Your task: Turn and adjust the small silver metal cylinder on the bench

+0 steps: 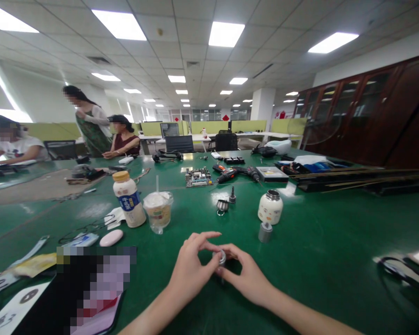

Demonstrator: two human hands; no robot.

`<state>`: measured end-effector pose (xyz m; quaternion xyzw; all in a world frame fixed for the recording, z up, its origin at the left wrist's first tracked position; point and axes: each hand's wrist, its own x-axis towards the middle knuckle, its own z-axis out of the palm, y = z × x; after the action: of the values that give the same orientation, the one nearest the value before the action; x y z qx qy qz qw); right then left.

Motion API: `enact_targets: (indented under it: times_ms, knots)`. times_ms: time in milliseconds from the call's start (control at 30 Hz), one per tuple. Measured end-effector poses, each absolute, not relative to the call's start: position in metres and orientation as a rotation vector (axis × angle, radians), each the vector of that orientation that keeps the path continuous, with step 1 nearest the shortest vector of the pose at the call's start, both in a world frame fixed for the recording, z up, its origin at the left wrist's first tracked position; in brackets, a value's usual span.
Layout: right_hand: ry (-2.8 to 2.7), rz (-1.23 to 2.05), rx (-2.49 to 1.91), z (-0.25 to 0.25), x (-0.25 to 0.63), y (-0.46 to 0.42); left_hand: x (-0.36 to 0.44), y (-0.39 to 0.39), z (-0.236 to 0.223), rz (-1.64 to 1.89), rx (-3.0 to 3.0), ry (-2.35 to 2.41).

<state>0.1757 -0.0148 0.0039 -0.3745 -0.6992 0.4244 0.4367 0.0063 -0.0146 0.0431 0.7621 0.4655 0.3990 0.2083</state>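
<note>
A small round grey metal part (222,257), ring-like at its top, is held low over the green table between my two hands. My left hand (192,261) presses its thumb against the near side of the part, with the index finger stretched out above it. Around the other side, the thumb and fingers of my right hand (247,273) grip the same part. Its exact kind cannot be made out. Beyond my hands lie a small metal piece with a ring (222,207) and an upright dark bit-like piece (232,195). A grey cylinder (265,232) stands before a white lidless flask (270,209).
To the left stand a milk tea bottle (129,200) and a plastic drink cup (158,210), near a pink oval case (111,237). Farther back are a circuit board (199,177), power drills (226,174) and long thin rods (349,179). Several people are at the far left.
</note>
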Motion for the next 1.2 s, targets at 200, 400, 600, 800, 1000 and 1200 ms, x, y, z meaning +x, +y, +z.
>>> enact_targets:
  times_ms: [200,400,600,800,1000,1200]
  knots:
    - [-1.740,1.048,-0.939,0.003,0.175,-0.015,0.007,-0.016,0.042,1.131,2.125,1.357]
    - [-1.752,1.039,-0.957,0.004,0.177,-0.016,0.001,-0.010,0.049,1.202,2.053,1.318]
    - [-1.760,1.036,-1.005,0.006,0.177,-0.016,-0.019,0.007,0.038,1.041,1.992,1.479]
    - [-1.768,1.043,-0.995,0.007,0.178,-0.017,-0.022,0.009,0.011,0.897,2.044,1.506]
    - [-1.772,1.040,-1.002,0.008,0.178,-0.017,-0.019,0.008,0.017,1.045,1.991,1.541]
    - [-1.766,1.033,-0.987,0.006,0.178,-0.016,-0.013,0.003,0.031,1.099,2.128,1.580]
